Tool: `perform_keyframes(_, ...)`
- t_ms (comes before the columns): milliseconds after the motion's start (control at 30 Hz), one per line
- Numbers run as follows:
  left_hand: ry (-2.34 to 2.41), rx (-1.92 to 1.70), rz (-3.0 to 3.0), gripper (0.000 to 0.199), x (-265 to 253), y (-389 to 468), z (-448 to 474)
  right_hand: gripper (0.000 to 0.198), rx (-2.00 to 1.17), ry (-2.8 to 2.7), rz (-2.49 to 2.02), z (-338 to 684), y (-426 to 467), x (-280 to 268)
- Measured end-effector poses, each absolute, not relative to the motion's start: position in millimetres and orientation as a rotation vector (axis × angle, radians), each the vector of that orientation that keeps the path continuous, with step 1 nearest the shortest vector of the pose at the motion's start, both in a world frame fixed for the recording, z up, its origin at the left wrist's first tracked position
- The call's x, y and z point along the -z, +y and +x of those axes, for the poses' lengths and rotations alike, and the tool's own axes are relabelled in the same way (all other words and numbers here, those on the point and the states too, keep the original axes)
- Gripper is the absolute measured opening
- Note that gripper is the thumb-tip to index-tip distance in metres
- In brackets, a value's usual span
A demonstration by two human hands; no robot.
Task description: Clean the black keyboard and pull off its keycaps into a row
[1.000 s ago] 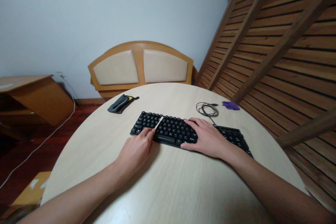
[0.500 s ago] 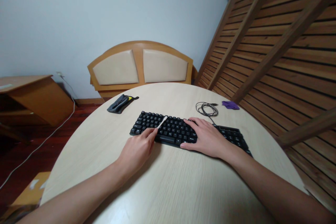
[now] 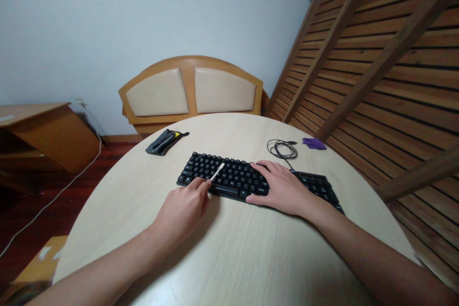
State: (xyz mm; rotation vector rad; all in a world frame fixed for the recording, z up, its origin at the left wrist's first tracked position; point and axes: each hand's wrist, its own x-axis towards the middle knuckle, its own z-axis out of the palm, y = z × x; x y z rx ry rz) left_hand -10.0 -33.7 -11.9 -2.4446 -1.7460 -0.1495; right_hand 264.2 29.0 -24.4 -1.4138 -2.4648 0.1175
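A black keyboard (image 3: 238, 178) lies on the round wooden table, a little askew. My left hand (image 3: 188, 201) is closed in a pinch around a slim white toothbrush (image 3: 217, 171). Its head lies over the keys left of the keyboard's middle, and most of the handle is hidden in my fingers. Across the right part of the keyboard rests my right hand (image 3: 281, 189), holding it with the thumb at the near edge and the fingertips toward the far edge. That hand hides some keys between the main block and the number pad.
A coiled black cable (image 3: 282, 149) lies behind the keyboard, near a small purple cloth (image 3: 313, 143). At the far left of the table (image 3: 229, 253) sits a dark grey pouch (image 3: 164, 142) with something yellow in it. A headboard (image 3: 190, 87) stands beyond, and wooden slats (image 3: 362, 67) lean at the right.
My left hand and the toothbrush have drawn back toward me and slightly left over the keys. The right hand and the keyboard stay in place.
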Motion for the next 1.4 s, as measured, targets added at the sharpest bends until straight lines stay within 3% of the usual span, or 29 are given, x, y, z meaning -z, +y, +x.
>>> perform_keyframes(1167, -1.790, -0.012, -2.390, 0.050, 11.1, -40.8, -8.8, 0.091, -0.127, -2.477, -1.419, 265.0, 28.4, 22.0)
perform_keyframes(1400, -1.830, -0.034, -2.418, 0.044, 5.3, -45.7, -8.3, 0.090, -0.135, -2.465, -1.400, 266.9, 29.1, 24.8)
